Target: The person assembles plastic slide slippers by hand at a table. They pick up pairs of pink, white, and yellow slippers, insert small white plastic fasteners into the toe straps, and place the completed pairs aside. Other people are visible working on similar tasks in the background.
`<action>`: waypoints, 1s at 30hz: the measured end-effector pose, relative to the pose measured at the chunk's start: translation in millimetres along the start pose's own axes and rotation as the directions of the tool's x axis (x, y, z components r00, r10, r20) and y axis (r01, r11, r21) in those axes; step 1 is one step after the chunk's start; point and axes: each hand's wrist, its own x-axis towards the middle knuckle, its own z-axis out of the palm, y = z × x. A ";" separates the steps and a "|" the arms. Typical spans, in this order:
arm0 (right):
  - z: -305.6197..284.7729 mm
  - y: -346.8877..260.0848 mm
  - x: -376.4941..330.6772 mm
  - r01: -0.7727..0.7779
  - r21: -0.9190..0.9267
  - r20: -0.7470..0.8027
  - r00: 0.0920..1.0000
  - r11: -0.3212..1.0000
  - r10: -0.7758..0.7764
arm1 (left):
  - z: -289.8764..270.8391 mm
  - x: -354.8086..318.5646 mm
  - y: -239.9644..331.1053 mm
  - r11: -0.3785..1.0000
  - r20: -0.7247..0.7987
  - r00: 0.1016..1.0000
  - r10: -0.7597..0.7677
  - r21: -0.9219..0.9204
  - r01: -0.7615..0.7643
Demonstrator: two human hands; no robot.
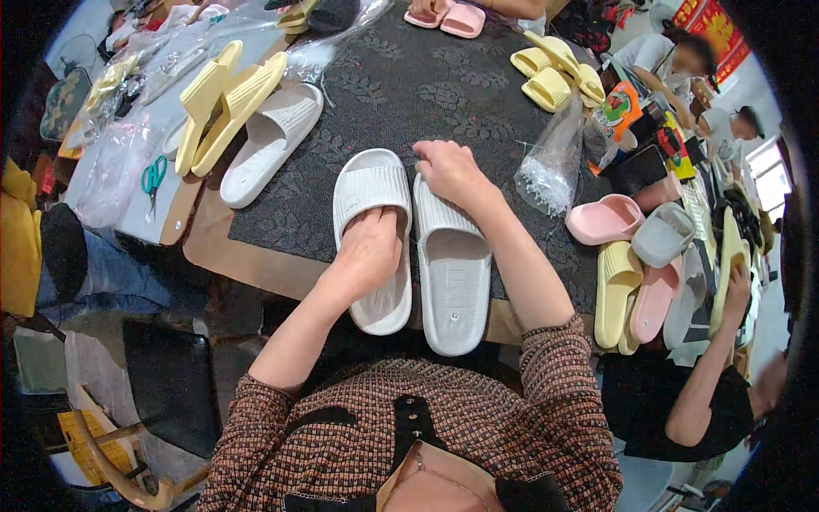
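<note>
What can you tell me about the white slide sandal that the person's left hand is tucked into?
The white ribbed foam-like slide sandal lies flat, sole down, on the dark patterned mat, toe end away from the person. Its wide strap carries fine crosswise ridges. The left hand rests on the footbed with the fingers pushed under the strap. Its matching white slide lies close alongside on the right, under the right hand; whether the two sandals touch is unclear.

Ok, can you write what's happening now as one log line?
left hand: inside left white slipper | right hand: on right white slipper strap | surface: dark mat | nearby: scissors
</note>
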 end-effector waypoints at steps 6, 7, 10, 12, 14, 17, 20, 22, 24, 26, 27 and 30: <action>1.5 5.7 10.7 -0.121 -0.065 0.106 0.986 0.990 0.128 | -0.9 -3.5 0.0 0.997 -0.031 0.999 -0.007 -0.082 0.004; 1.4 7.3 10.5 -0.119 -0.038 0.076 0.990 0.992 0.121 | -1.7 -2.8 -0.3 0.998 -0.036 0.999 0.004 -0.062 -0.006; 7.6 12.1 8.8 -0.109 -0.005 0.046 0.993 0.994 0.109 | -1.1 -4.7 -1.3 0.998 -0.048 0.999 0.015 -0.065 -0.018; 8.9 13.4 8.6 -0.097 -0.005 0.004 0.995 0.995 0.097 | -1.9 -3.6 0.1 0.997 -0.033 0.999 0.000 -0.076 -0.003; 9.7 13.4 9.7 -0.087 0.010 -0.013 0.996 0.996 0.087 | -2.9 -4.8 1.2 0.996 -0.043 0.999 -0.003 -0.084 -0.001; 8.8 18.8 7.5 -0.030 0.079 -0.103 0.994 0.996 0.038 | -8.3 -7.7 7.4 0.992 -0.112 0.992 0.058 -0.107 -0.070; -1.8 8.1 -1.8 -0.020 0.285 -0.318 0.941 0.958 0.114 | -28.8 -21.5 16.2 0.959 -0.178 0.977 0.117 -0.237 -0.157; -19.7 -13.0 -13.4 -0.048 0.475 -0.283 0.937 0.879 0.204 | -44.2 -28.9 15.1 0.876 -0.165 0.983 0.081 -0.458 -0.149; -29.3 -23.5 -30.6 -0.075 0.572 -0.276 0.920 0.817 0.278 | -53.0 -12.9 17.1 0.863 -0.281 0.959 0.027 -0.478 -0.164; -26.4 -25.6 -42.7 -0.034 0.614 -0.308 0.910 0.789 0.279 | -60.4 13.1 18.0 0.882 -0.411 0.911 0.042 -0.413 -0.227; -21.2 -28.6 -45.2 -0.010 0.640 -0.323 0.904 0.768 0.281 | -54.5 30.3 11.0 0.888 -0.430 0.898 0.087 -0.376 -0.266; -11.9 -28.3 -45.7 0.023 0.696 -0.328 0.899 0.718 0.289 | -36.9 73.2 -1.5 0.821 -0.294 0.953 0.071 -0.525 -0.223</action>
